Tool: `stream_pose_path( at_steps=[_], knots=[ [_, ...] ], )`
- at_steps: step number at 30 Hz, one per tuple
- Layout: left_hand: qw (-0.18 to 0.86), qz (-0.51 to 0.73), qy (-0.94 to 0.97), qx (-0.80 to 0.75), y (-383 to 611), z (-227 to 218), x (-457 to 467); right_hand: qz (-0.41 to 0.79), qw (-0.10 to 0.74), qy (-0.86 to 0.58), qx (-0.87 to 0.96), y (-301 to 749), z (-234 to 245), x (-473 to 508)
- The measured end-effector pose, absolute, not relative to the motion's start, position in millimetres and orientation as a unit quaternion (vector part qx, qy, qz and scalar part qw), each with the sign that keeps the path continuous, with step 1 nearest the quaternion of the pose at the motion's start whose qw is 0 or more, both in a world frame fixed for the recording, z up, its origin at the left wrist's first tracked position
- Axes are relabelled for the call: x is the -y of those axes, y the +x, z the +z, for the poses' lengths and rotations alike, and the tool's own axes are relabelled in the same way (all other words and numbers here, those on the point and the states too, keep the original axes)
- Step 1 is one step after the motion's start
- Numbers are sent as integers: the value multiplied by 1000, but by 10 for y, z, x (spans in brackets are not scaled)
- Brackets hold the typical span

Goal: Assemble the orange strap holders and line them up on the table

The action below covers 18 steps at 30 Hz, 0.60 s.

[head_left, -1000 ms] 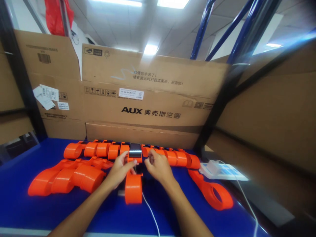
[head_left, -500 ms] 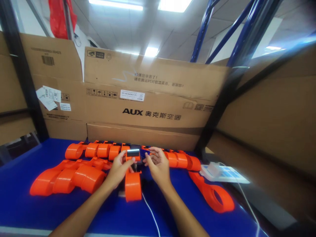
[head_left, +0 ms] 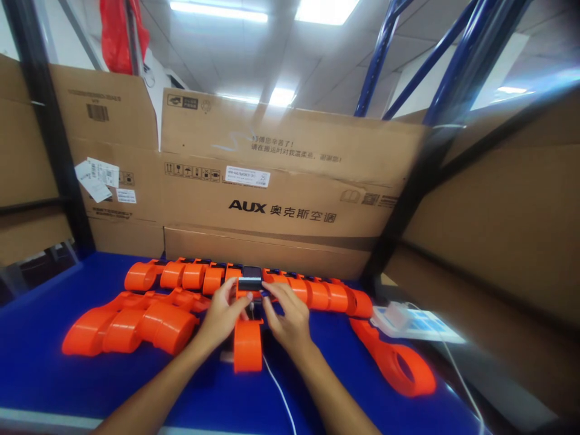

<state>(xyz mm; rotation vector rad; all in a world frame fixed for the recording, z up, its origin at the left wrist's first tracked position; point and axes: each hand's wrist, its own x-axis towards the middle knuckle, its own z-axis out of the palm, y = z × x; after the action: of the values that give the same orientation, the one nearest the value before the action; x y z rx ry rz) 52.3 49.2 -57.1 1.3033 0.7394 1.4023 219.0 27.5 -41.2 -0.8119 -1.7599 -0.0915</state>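
Note:
Near the table's middle, my left hand (head_left: 226, 311) is closed on an orange part with a black top and a pale toothed edge, like a tape dispenser head (head_left: 250, 283). My right hand (head_left: 287, 314) pinches a small dark blue piece (head_left: 264, 293) against its right side; the fingers partly hide it. Just below hangs or stands an orange plastic loop (head_left: 248, 345); whether it joins the held part, I cannot tell. Behind my fingers is a dark square-topped object (head_left: 252, 271). A white cable (head_left: 278, 386) runs from beneath toward the front edge.
Several orange loops with dark blue parts (head_left: 172, 275) line the back of the blue table (head_left: 181, 399). More orange pieces (head_left: 122, 329) lie at left, one (head_left: 408, 368) at right. A white-blue power strip (head_left: 421, 323) holds a plug. A cardboard wall (head_left: 290, 175) stands behind.
My right hand has moved in from the right, bringing the dark blue piece up against the held dispenser head. The left hand keeps its grip. The view has shifted slightly.

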Motion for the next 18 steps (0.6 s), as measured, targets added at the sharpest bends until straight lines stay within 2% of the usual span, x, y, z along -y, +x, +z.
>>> stream_pose_path(
  at_steps=[4,7,18],
  knots=[
    [521,578,550,-303,509,-555,-498,21,596,-364,715,2166,-440,-287],
    [526,571,554,-301,503,-553,-506,23,591,-353,725,2187,-426,-319],
    [530,568,557,-294,514,-588,-500,-25,441,-358,823,2367,-427,-400]
  ],
)
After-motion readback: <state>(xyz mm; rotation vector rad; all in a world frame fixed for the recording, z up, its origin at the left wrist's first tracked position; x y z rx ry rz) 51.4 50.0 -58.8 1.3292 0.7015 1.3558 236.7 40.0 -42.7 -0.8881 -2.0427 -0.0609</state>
